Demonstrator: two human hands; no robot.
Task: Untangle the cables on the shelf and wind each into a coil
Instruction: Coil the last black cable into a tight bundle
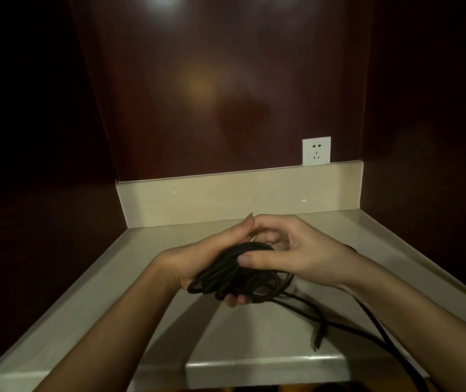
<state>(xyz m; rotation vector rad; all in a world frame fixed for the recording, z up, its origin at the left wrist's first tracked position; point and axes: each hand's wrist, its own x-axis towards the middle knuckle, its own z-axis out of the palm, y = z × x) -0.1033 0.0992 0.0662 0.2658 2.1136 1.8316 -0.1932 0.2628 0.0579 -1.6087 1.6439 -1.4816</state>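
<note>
- Holding a black cable coil (pixel 234 274) above the shelf (pixel 141 258), both hands on it, mid-frame.
- Left hand (pixel 212 250): palm under the bundle, fingers wrapped beneath it; fingertips (pixel 236 300) show below the loops at the near edge. Grasping the coil.
- Right hand (pixel 288 250): thumb (pixel 257 258) pressed across the top of the loops, other fingers curled behind near the left fingertips. Looks like it pinches the coil or a strand there; exact contact behind the thumb hidden.
- Coil: several loops stacked, roughly oval, lying across the left palm, lifted off the surface.
- Loose cable tail (pixel 379 326) runs from the coil under the right forearm, down toward the lower right edge of the frame.
- Second loose strand ends in a plug (pixel 318 339) lying on the shelf near its front edge.
- Shelf is pale stone with a raised back lip (pixel 240 190); dark wood panels (pixel 226 80) behind and at the sides.
- White wall socket (pixel 316 151) on the back panel, right of centre, just above the lip.
</note>
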